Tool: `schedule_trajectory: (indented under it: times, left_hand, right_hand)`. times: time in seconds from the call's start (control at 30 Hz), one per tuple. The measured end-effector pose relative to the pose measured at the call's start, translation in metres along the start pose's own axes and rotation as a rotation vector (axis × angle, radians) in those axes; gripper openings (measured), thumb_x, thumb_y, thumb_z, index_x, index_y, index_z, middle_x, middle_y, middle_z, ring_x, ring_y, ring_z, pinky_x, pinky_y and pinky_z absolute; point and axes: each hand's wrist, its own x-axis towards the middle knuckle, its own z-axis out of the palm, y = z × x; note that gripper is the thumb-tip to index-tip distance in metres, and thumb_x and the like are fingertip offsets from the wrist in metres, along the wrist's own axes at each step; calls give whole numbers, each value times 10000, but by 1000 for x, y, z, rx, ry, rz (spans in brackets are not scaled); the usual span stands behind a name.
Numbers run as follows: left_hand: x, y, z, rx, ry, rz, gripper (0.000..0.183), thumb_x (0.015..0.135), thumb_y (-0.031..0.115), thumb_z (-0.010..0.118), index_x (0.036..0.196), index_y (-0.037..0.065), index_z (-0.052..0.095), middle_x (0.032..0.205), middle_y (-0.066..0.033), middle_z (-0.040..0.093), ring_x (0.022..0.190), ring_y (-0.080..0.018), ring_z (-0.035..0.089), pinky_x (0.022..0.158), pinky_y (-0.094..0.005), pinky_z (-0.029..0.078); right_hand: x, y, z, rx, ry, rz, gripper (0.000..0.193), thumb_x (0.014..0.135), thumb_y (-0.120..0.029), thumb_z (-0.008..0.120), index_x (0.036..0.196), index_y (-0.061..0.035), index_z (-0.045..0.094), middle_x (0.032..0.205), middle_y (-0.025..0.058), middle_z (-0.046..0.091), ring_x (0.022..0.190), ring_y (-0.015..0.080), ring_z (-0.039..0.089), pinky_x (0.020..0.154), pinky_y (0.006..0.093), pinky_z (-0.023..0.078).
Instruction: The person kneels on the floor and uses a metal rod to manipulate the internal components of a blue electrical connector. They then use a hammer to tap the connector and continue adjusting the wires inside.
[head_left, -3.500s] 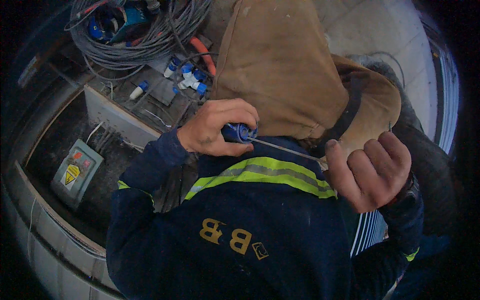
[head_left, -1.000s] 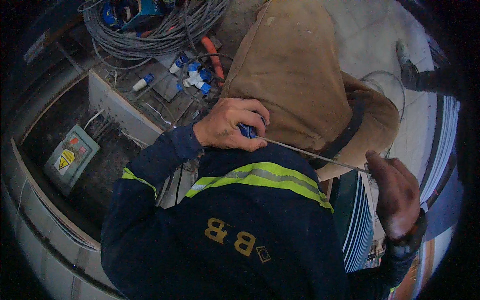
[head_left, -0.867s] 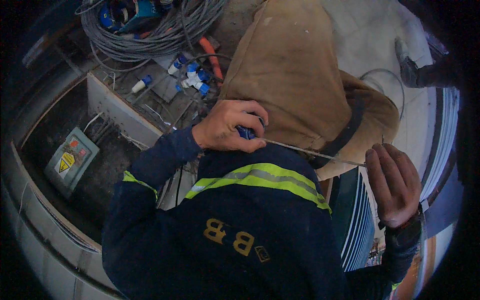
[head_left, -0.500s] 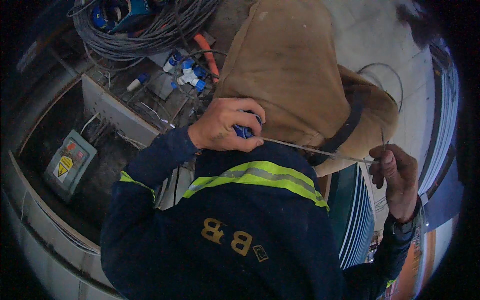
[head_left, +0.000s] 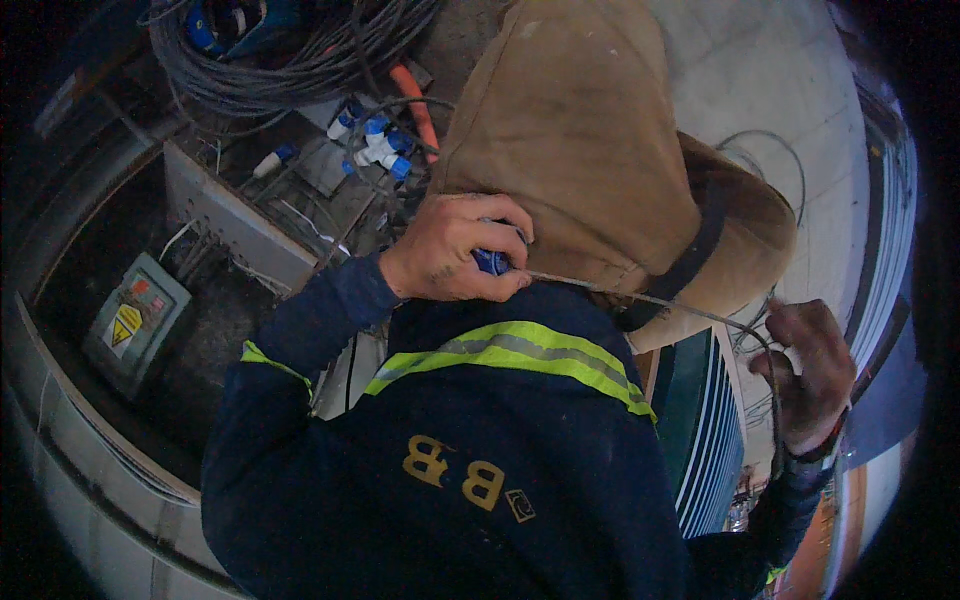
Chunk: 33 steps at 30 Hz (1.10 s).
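Note:
My left hand (head_left: 460, 250) is closed round a small blue object (head_left: 491, 261), mostly hidden by the fingers, so its kind is unclear. From it a thin grey cord (head_left: 640, 296) stretches right across the dark jacket front and the brown trousers. Near my right hand (head_left: 812, 370) the cord bends and hangs down past the fingers. That hand is slightly blurred, its fingers loosely curled and apart, with the cord close beside them; no firm grip on it shows.
A coil of grey cable (head_left: 270, 80) lies at the upper left. Below are blue-and-white connectors (head_left: 382, 150) and an orange tube (head_left: 415, 112). A grey box (head_left: 137, 318) with a yellow warning label sits in a dark recess. Right of my body stands a dark green ribbed panel (head_left: 700, 420).
My right hand has loosened from the cord and shifted slightly right and down. The cord's end, which pointed upward there, now curves downward. My left hand stays nearly still.

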Motion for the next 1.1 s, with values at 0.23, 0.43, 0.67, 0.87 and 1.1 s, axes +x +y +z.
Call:
schedule_trajectory:
  times: [0.23,0.43,0.67,0.87,1.1]
  left_hand:
    - [2,-2,2,58,10,48,157,657,179,803,711,129,665,910,-11,662,748,-217,666,640,-338,518]
    - [-2,-5,0,-23,-19,6,179,645,150,824,726,111,668,943,-38,664,788,-226,676,671,-339,530]
    - [0,-7,-12,-84,-113,37,182,659,154,830,732,102,671,970,-55,660,789,-236,675,674,-337,527]
    - [-1,-8,-8,-50,-65,73,177,674,188,817,718,112,663,952,-34,660,764,-236,670,652,-336,515]
    - [-1,-5,-12,-68,-127,8,182,661,119,833,728,82,668,987,-88,659,841,-256,676,712,-344,534]
  right_hand:
    - [-14,-17,8,748,-78,843,852,840,-727,529,1055,89,647,660,84,640,532,132,589,507,243,438]
    - [3,-19,3,701,-287,559,546,817,-489,711,981,31,690,679,125,666,530,195,593,515,308,454]
    - [12,-30,4,-305,-196,-147,319,715,-99,700,1012,17,683,876,139,643,657,260,596,553,358,472]
    - [3,-39,10,-201,66,281,458,764,-330,734,1001,54,659,935,150,625,682,236,602,564,332,464]
    - [-3,-14,7,316,-77,721,490,983,-462,513,1053,12,613,768,32,585,582,78,497,503,242,371]
